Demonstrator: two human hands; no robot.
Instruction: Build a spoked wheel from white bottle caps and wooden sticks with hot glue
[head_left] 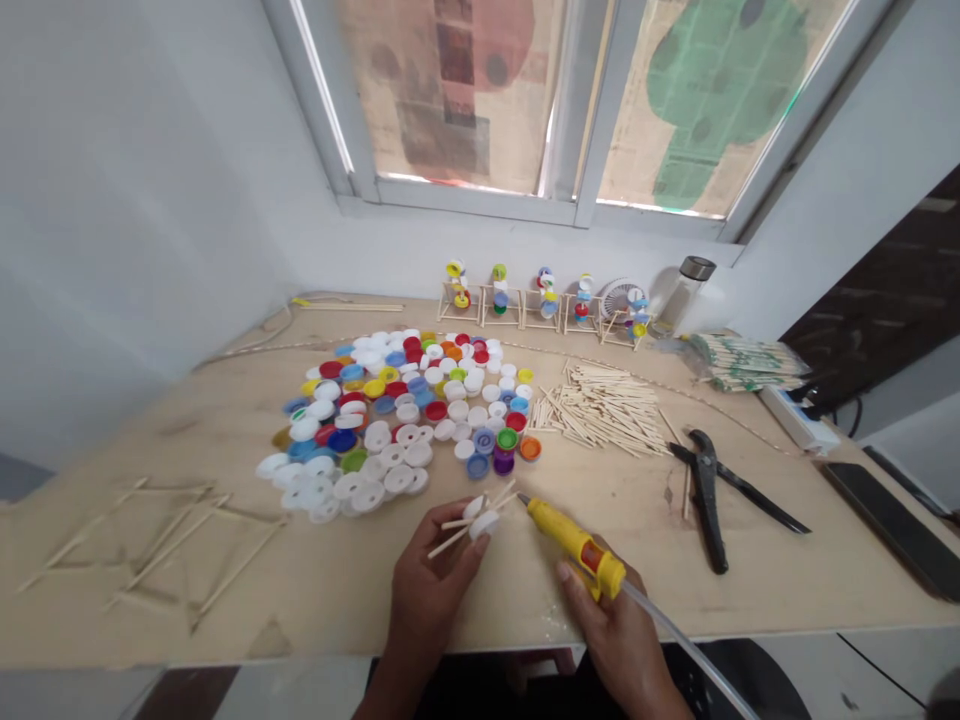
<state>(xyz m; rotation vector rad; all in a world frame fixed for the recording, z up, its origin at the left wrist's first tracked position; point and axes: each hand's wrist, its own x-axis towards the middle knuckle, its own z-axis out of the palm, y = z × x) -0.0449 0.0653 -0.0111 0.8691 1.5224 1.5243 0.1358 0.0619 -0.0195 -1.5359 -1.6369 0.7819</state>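
Observation:
My left hand is closed around thin wooden sticks with two white bottle caps on them, held just above the table near its front edge. My right hand grips a yellow glue gun with a clear glue stick trailing from its back. The gun's tip points left and sits right beside the caps and sticks. Just beyond both hands lies a big pile of coloured and white bottle caps.
A heap of wooden sticks lies right of the caps. Black cutters lie further right, with a dark phone at the table's right edge. Small stick-and-cap models line the back. Stick frames lie at left.

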